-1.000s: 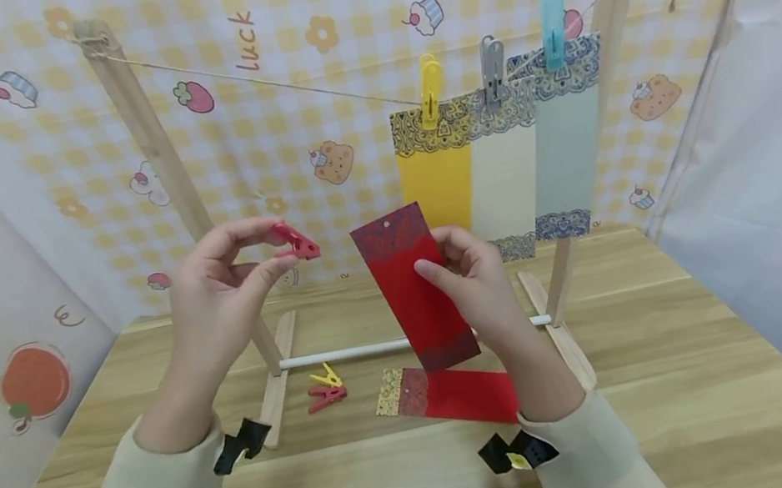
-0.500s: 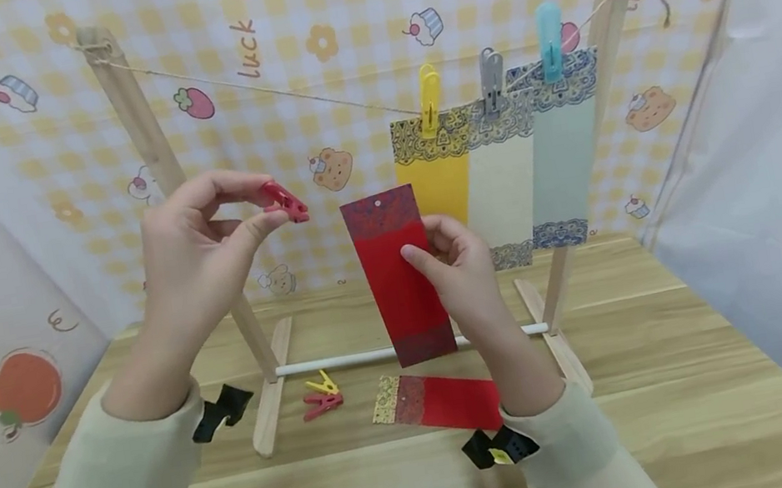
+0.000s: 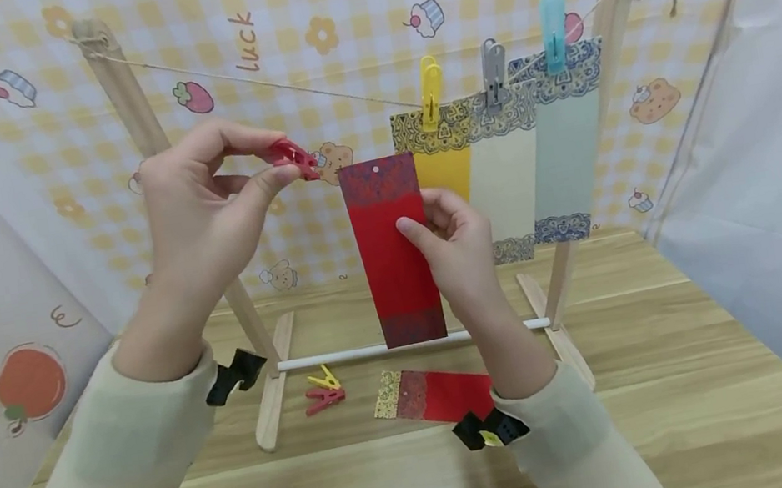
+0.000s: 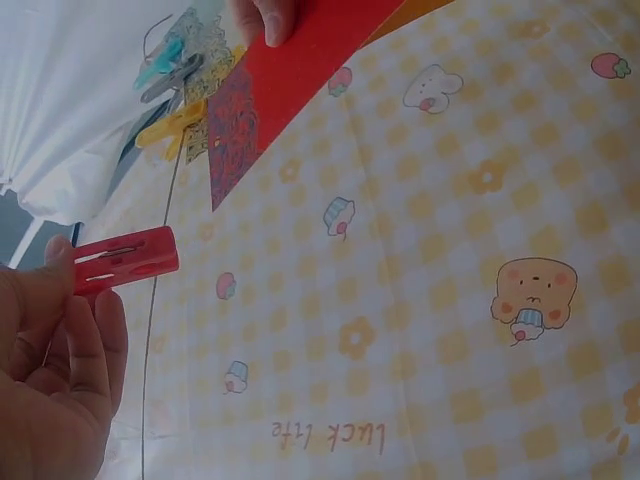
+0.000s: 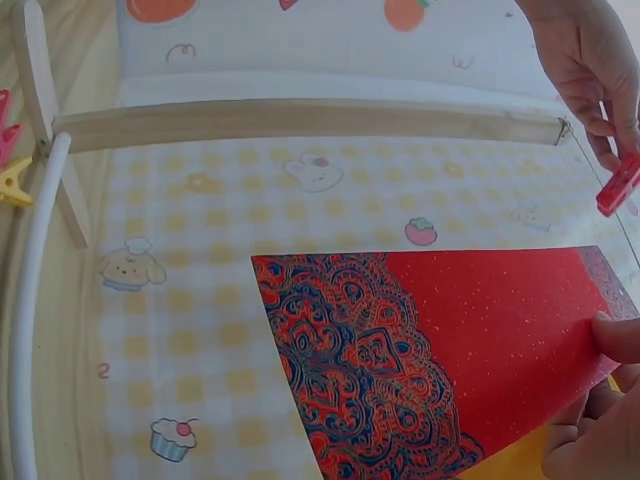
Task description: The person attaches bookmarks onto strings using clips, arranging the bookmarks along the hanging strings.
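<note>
Between thumb and fingertips my left hand (image 3: 207, 208) pinches a red clothespin (image 3: 295, 160), held up left of the card's top edge. My right hand (image 3: 459, 255) holds a red bookmark card (image 3: 396, 252) by its right side, thumb across the front. The card stands nearly upright, with dark patterned bands at both ends and a small hole near the top. In the left wrist view the clothespin (image 4: 125, 260) overlaps the string (image 4: 160, 270). The right wrist view shows the card's patterned lower band (image 5: 365, 370) up close.
A string (image 3: 246, 83) spans two wooden posts. Yellow (image 3: 434, 174), cream (image 3: 502, 177) and pale blue-green cards (image 3: 565, 142) hang from it by yellow, grey and blue clothespins. On the table lie a yellow clothespin (image 3: 324, 379), a red one (image 3: 325, 399) and red cards (image 3: 451, 393). A white rod (image 3: 335, 358) joins the stand's feet.
Both hands have risen toward the string, carrying the red clothespin and the red card. The card has turned from tilted to nearly upright.
</note>
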Action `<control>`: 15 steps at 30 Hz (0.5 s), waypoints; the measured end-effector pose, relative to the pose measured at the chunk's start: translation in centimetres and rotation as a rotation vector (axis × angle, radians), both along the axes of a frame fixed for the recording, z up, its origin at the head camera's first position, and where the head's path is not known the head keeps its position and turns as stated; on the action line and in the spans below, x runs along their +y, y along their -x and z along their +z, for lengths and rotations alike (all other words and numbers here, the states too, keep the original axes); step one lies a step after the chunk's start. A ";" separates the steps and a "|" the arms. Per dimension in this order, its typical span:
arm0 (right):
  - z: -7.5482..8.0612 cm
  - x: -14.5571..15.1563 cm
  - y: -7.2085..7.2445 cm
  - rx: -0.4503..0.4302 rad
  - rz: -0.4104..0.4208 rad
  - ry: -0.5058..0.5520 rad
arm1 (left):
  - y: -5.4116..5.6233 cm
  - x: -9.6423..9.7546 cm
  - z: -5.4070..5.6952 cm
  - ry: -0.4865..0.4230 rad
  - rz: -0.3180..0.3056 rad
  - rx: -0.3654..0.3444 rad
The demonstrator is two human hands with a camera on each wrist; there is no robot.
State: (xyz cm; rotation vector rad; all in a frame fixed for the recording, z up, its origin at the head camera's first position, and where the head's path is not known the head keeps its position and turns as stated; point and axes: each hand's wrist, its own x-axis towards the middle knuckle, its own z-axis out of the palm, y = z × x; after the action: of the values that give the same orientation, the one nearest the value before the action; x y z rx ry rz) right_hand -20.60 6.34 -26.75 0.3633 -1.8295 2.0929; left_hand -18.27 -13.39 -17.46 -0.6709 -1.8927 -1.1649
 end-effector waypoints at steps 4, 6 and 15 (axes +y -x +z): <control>0.4 -0.4 0.2 0.034 -0.007 0.002 | 0.2 0.4 0.3 0.010 -0.009 0.030; 0.7 -0.5 0.4 0.044 -0.013 0.002 | 0.4 0.4 0.6 0.029 -0.025 0.065; 1.6 -0.2 1.5 0.027 -0.024 0.037 | 1.3 0.5 1.5 0.085 -0.048 0.187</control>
State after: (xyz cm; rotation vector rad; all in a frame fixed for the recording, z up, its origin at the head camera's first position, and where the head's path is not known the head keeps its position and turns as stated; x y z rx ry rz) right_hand -22.12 6.17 -25.13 0.3563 -1.7689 2.0926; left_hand -19.55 -12.85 -15.95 -0.8468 -1.7837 -1.0180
